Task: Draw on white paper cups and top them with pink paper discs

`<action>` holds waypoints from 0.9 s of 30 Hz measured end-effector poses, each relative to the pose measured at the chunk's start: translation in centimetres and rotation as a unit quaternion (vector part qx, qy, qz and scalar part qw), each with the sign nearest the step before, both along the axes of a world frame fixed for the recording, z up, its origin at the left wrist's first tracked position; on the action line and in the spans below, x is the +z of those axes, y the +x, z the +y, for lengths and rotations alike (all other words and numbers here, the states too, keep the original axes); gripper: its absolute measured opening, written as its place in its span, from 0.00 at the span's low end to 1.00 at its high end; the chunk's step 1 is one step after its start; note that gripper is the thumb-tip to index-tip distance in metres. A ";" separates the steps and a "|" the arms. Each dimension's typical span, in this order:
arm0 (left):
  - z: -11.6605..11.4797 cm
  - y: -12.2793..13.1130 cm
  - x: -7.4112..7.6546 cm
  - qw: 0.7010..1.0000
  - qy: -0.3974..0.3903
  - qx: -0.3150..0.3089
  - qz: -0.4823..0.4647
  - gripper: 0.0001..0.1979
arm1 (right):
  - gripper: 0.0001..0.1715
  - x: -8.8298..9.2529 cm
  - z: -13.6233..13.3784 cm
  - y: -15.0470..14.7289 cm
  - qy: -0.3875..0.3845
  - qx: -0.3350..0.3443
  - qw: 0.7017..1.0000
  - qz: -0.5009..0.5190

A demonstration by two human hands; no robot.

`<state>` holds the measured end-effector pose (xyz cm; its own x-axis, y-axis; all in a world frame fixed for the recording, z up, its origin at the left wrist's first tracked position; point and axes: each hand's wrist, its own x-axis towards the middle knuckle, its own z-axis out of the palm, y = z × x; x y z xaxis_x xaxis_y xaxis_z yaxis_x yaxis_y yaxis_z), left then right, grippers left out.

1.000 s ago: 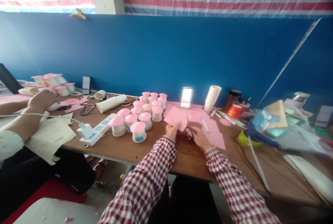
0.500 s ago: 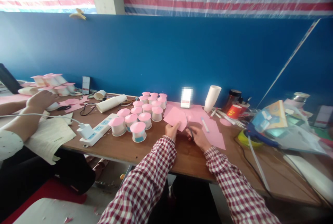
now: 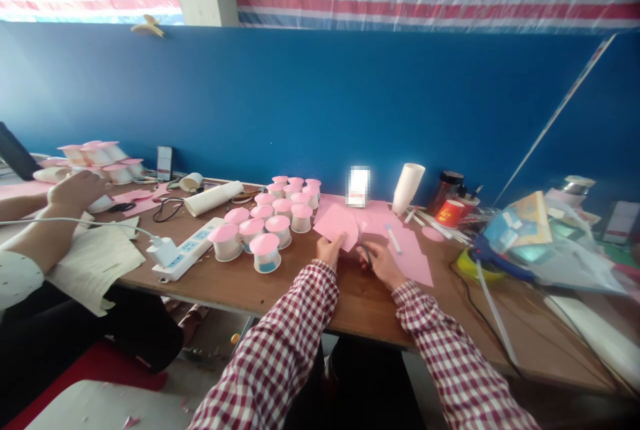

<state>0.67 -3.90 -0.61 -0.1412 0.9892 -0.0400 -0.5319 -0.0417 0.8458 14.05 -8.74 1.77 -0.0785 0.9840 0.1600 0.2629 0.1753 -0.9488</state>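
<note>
My left hand is closed on the lower edge of a piece of pink paper, thumb on top. From the right, my right hand grips a pair of scissors by the handles, with the blades at the paper's right edge. How far the blades are apart is too small to tell. Beneath and behind lie more pink sheets, with a light-coloured pen on them. To the left of my hands stand several upturned paper cups topped with pink paper discs.
A power strip lies left of the cups. Behind the paper stand a phone-like screen, blurred out, and a white paper cup stack. A red cup and plastic bag are at right. A co-worker's hand works at far left.
Almost nothing differs. My left hand still holds the pink paper and my right hand the scissors, in nearly the same place.
</note>
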 end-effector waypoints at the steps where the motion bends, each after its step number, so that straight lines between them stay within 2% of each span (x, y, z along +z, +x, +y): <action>1: 0.0 0.0 0.0 1.000 0.000 0.000 0.000 0.24 | 0.30 0.0 0.0 0.0 0.002 0.001 1.000 0.000; 27: 0.1 0.0 -0.1 1.000 -0.008 0.000 0.000 0.23 | 0.30 -0.1 0.1 0.1 0.005 -0.001 1.000 0.003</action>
